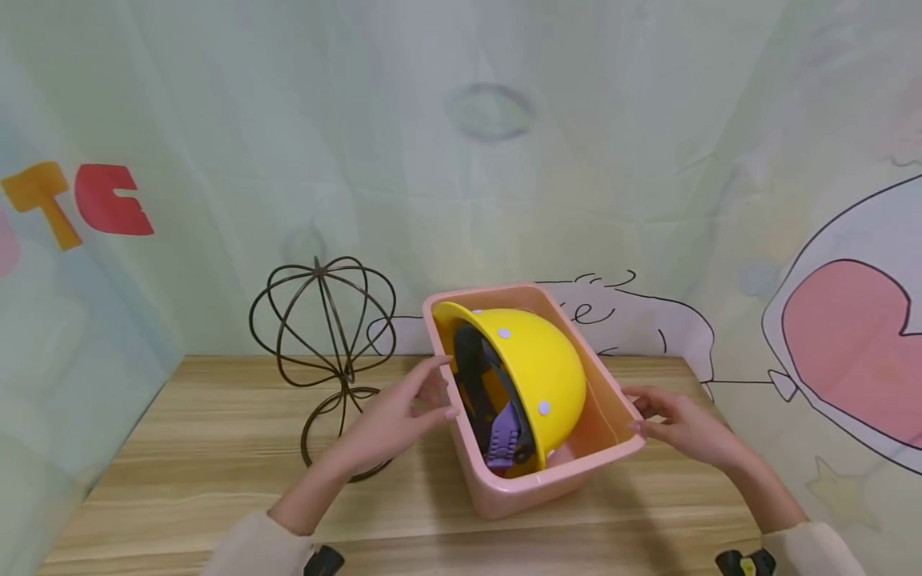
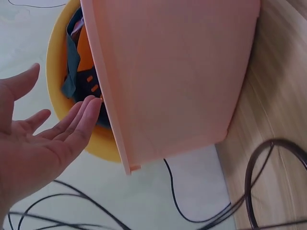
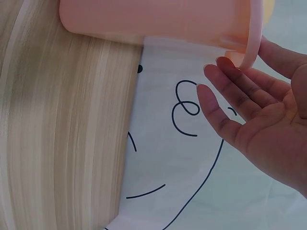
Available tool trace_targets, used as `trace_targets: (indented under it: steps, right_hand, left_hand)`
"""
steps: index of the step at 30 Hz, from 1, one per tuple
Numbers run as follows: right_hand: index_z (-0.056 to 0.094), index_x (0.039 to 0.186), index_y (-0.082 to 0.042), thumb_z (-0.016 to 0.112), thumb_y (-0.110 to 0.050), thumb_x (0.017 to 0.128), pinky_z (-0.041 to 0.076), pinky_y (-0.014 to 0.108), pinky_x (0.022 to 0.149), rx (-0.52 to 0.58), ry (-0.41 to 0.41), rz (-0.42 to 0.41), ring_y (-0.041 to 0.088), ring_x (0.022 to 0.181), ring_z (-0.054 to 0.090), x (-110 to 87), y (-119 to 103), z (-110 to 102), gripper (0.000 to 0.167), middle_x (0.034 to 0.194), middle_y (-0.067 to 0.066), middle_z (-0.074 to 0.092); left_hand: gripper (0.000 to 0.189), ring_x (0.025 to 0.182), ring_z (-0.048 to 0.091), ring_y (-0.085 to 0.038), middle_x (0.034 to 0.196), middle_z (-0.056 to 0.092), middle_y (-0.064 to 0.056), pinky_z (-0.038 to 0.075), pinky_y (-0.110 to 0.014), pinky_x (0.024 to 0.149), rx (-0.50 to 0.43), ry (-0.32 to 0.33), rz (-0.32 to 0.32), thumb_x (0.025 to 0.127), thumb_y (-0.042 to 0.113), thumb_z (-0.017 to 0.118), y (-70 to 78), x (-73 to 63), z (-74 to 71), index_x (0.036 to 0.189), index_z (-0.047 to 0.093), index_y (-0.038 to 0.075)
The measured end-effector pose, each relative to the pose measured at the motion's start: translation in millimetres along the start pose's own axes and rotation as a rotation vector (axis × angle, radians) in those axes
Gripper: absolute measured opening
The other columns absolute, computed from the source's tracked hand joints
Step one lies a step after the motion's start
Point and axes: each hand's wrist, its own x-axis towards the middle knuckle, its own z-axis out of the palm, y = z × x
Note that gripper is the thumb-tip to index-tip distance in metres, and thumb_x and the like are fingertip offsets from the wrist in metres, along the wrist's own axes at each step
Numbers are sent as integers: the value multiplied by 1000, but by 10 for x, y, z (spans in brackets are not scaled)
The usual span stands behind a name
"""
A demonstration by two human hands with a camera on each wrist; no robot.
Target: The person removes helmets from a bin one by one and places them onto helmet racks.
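Observation:
A pink plastic bin [image 1: 497,496] stands at an angle on the table. Inside it lies a yellow hard hat [image 1: 555,368] on its side, its dark straps and purple adjuster facing left. Beside the bin's left rim is my left hand [image 1: 403,416], fingertips close to the rim and thumb spread away in the left wrist view. At the right front corner, my right hand [image 1: 680,424] has its thumb against the rim. The other fingers of this hand [image 3: 254,110] stretch out below the lip, mostly straight.
A dark wire stand [image 1: 349,368] with a round cage top is left of the bin, close behind my left hand. The wooden table [image 1: 194,448] ends at a printed curtain [image 1: 403,160] along the back and sides.

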Motion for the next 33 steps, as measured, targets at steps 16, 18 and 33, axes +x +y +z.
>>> trace_targets:
  steps: [16, 18, 33]
  right_hand:
    - [45, 128, 5, 63, -18, 87, 50, 26, 70, 29, -3, 13, 22, 88, 55, 4, 11, 5, 51, 95, 5, 61]
    - [45, 128, 5, 63, -18, 87, 50, 26, 70, 31, -1, 20, 22, 88, 55, 5, 11, 8, 51, 94, 5, 61]
    - [46, 128, 3, 64, -20, 86, 51, 26, 71, 11, 7, 19, 21, 89, 56, 4, 19, 12, 51, 95, 4, 62]
  left_hand:
    - [62, 91, 55, -19, 114, 52, -9, 52, -29, 72, -31, -13, 25, 87, 30, 62, 304, 374, 321, 140, 30, 20]
    - [63, 91, 54, -20, 112, 51, -9, 52, -28, 70, -34, -14, 19, 87, 31, 62, 329, 394, 340, 140, 30, 21]
    - [68, 81, 57, -17, 91, 56, -6, 53, -27, 69, -86, 92, -26, 84, 30, 66, 374, 504, 549, 138, 26, 14]
